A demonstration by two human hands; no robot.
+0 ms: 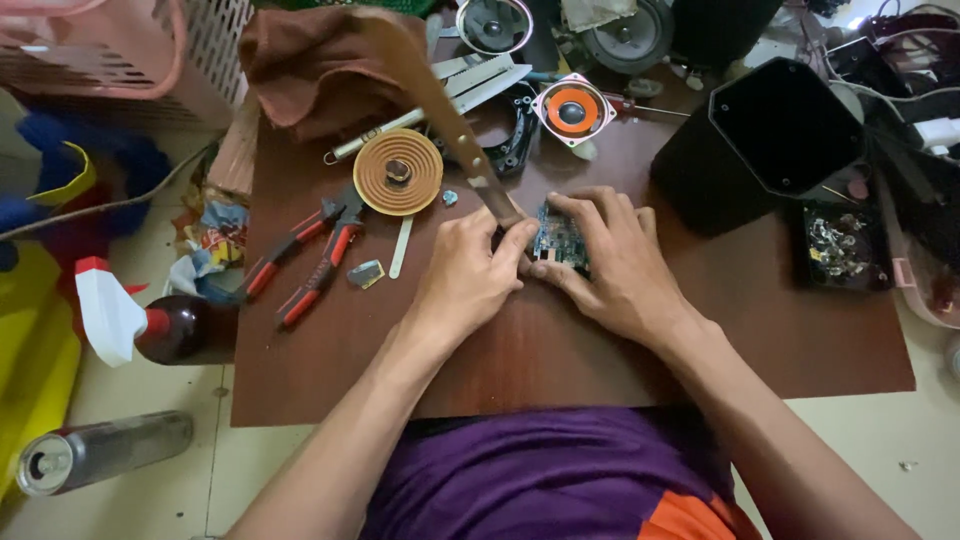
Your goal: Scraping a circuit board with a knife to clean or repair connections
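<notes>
While the right hand point(618, 262) pins a small blue circuit board point(558, 238) beside the black speaker box point(752, 143), the left hand point(470, 275) grips a brown-handled knife point(432, 98) against it.

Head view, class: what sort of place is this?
Probably an informal electronics repair spot at a low brown table: small green circuit board, orange-coned loose speaker, red-handled pliers.

Your two bare hands, met at mid-frame

Your left hand point(468, 283) is curled into a closed grip, knuckles up, forearm running in from lower left. Your right hand point(612, 262) lies palm down, fingers point(578, 208) spread and bent, fingertips touching the left hand's; forearm enters from lower right.
</notes>
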